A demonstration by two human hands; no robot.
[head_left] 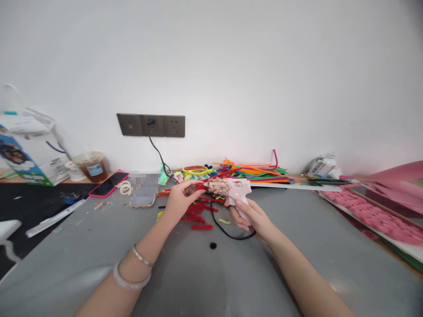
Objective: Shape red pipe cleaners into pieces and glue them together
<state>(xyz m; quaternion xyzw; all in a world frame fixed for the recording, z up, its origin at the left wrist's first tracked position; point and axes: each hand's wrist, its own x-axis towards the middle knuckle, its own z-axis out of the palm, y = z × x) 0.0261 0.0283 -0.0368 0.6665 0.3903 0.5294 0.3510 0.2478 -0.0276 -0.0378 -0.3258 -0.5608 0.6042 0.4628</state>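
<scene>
My right hand (248, 215) is wrapped around the handle of a pale pink glue gun (238, 190), whose nozzle points left. A small orange light glows on its side. At the nozzle, my left hand (185, 197) pinches a red fuzzy piece, apparently pipe cleaner (201, 186). Whether the nozzle touches the red piece I cannot tell. Cut red pipe cleaner pieces (196, 215) lie on the grey table below both hands. A black cord (231, 237) loops under the glue gun. A small black pompom-like disc (213, 245) rests closer to me.
Colourful pipe cleaners (261, 173) are heaped along the wall. Left stand a drink cup (92, 166), a pink-cased phone (109, 184) and another phone (144, 189). A plug sits in the wall socket (152, 125). Pink keyboard-like rows (373, 213) and a bottle (321, 166) are at right.
</scene>
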